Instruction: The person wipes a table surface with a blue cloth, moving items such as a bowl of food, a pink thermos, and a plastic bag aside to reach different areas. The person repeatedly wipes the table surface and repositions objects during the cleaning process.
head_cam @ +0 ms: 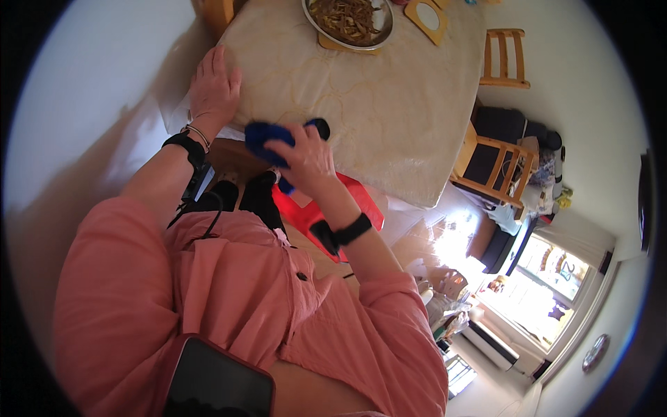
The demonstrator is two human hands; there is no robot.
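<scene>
My right hand (308, 156) grips a dark blue cloth (268, 142) at the near edge of the table, with its fingers bent over it. A round black thing (319, 128) shows just past the fingertips; I cannot tell what it is. My left hand (212, 88) lies flat, palm down, on the left edge of the covered table (385, 120), holding nothing. At the far side of the table a metal bowl (388, 32) holds brown and yellowish strips and stands on a yellow mat (338, 46).
A wooden-framed piece (417, 13) with a white oval lies at the table's far side. Wooden chairs (513, 57) stand to the right. Below the near edge is a red seat or stool (367, 200). A white wall (94, 68) rises close on the left.
</scene>
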